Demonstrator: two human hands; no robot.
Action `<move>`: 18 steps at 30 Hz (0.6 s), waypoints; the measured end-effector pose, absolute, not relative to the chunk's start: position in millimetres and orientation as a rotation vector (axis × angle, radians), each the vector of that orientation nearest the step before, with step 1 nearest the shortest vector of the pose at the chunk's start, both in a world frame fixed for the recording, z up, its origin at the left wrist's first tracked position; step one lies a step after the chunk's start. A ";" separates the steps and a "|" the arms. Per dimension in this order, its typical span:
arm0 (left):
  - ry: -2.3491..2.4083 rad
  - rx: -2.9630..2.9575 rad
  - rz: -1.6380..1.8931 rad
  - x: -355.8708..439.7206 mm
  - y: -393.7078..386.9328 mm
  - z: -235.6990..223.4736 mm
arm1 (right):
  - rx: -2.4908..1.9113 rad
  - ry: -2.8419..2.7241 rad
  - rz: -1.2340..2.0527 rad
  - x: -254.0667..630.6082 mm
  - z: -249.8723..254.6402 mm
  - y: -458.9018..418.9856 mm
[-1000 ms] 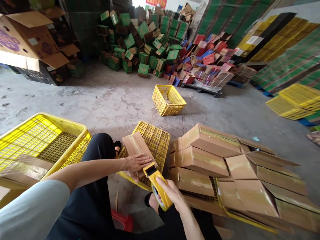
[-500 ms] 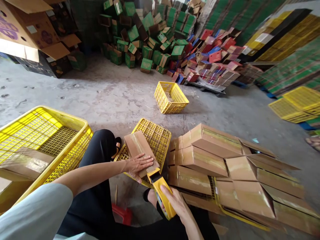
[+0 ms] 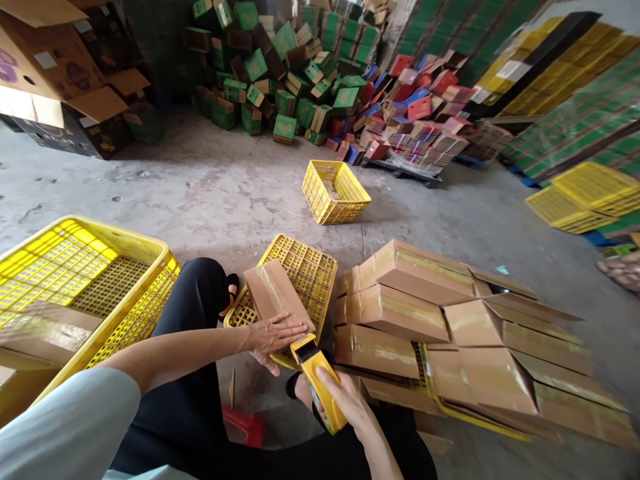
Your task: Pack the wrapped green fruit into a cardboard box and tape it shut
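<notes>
A closed cardboard box [image 3: 274, 291] with a strip of clear tape along its top lies on an upturned yellow crate [image 3: 311, 273] between my knees. My left hand [image 3: 274, 335] rests on the box's near end, palm down, fingers stretched over the tape. In my right hand [image 3: 345, 398] is a yellow tape dispenser [image 3: 324, 390], gripped by its body. Its front end sits at the near edge of the box, close to my left fingertips. Part of the tape roll shows on the dispenser's left side.
At left, a large yellow crate [image 3: 150, 283] holds taped boxes [image 3: 55, 333]. Stacked cardboard boxes [image 3: 420, 273] stand at right. Ahead is a small yellow crate [image 3: 335, 200]; behind it lie heaps of green boxes [image 3: 285, 128] and red boxes [image 3: 419, 110]. A red plastic piece [image 3: 245, 427] lies below.
The dispenser's front end has dropped slightly, from the box's top edge to just past its near end. My left hand stays on the box. The whole view has shifted a little.
</notes>
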State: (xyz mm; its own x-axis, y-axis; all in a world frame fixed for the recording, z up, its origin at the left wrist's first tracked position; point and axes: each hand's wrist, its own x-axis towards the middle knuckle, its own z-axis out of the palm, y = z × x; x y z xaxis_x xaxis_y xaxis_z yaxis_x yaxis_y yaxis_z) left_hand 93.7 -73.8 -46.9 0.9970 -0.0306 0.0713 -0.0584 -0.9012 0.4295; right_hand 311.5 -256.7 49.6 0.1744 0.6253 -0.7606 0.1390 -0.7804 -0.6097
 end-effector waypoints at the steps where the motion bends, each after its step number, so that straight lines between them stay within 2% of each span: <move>1: -0.072 2.687 0.078 94.2 -72.1 -47.5 | -2.058 -0.725 1.628 311.5 49.0 -257.4; 18: -0.079 2.654 0.085 92.5 -71.5 -48.2 | -2.070 -0.736 1.587 309.1 67.4 -282.5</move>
